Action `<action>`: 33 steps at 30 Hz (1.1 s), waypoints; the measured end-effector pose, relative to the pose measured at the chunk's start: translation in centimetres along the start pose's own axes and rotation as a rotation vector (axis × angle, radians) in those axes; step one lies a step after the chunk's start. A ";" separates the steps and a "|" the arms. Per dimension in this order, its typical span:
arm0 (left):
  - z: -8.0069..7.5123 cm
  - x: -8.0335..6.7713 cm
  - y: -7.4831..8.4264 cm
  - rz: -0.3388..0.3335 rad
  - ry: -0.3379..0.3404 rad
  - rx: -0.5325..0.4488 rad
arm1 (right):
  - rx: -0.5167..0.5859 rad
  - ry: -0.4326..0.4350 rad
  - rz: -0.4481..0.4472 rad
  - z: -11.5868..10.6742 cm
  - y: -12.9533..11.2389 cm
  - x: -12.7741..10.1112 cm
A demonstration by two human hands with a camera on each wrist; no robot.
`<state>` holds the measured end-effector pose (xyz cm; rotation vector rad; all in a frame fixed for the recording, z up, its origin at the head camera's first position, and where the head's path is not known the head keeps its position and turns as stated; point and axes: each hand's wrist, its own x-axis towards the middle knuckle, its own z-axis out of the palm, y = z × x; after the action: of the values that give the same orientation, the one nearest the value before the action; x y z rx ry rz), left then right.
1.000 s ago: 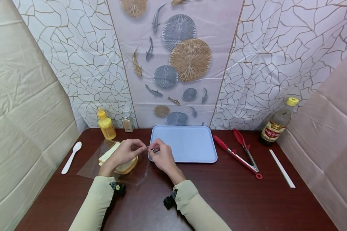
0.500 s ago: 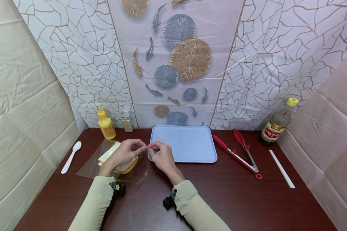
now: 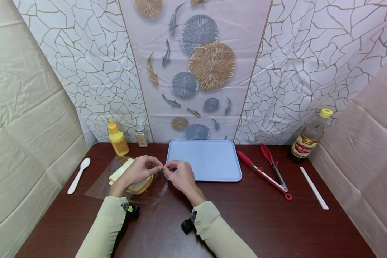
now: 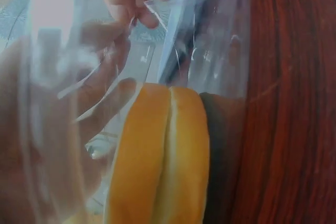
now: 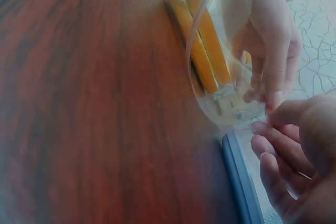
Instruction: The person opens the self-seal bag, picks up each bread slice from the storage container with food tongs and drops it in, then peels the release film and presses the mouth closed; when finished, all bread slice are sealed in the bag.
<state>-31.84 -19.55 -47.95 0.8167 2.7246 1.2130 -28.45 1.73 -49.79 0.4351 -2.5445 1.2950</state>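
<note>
Slices of white bread (image 3: 144, 187) with a golden crust lie inside a clear plastic bag (image 3: 98, 189) on the left of the table. My left hand (image 3: 138, 170) is over the bag, its thumb and fingers pinching the bag's right edge. Right beside it, my right hand (image 3: 182, 176) pinches the same edge, fingertips almost meeting the left ones. Seen through the film in the left wrist view, two crusts of the bread (image 4: 163, 150) stand side by side. In the right wrist view, the bag (image 5: 218, 111) hangs in a loose curve below the fingers.
A pale blue tray (image 3: 209, 161) lies just behind the right hand. Red tongs (image 3: 267, 175), white chopsticks (image 3: 314, 188) and a dark sauce bottle (image 3: 306, 139) are to the right. To the left are a white spoon (image 3: 79, 176), a yellow squeeze bottle (image 3: 118, 139) and a shaker (image 3: 142, 136).
My right hand's fingertips have shifted slightly down and left along the bag's edge, closer to the left fingertips. The left hand and the bread have stayed put.
</note>
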 end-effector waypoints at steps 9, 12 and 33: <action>0.3 -0.1 0.2 0.067 0.099 0.139 | -0.067 0.029 -0.001 0.0 -0.2 0.0; 0.0 -0.2 -0.2 0.036 0.143 0.122 | -0.060 0.043 0.020 0.0 -0.2 0.1; 0.0 0.0 0.4 0.038 0.057 0.000 | 0.005 0.020 0.024 0.1 -0.4 0.0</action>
<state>-31.64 -19.37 -47.64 0.8511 2.7659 1.2635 -28.29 1.38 -49.56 0.3915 -2.5382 1.3075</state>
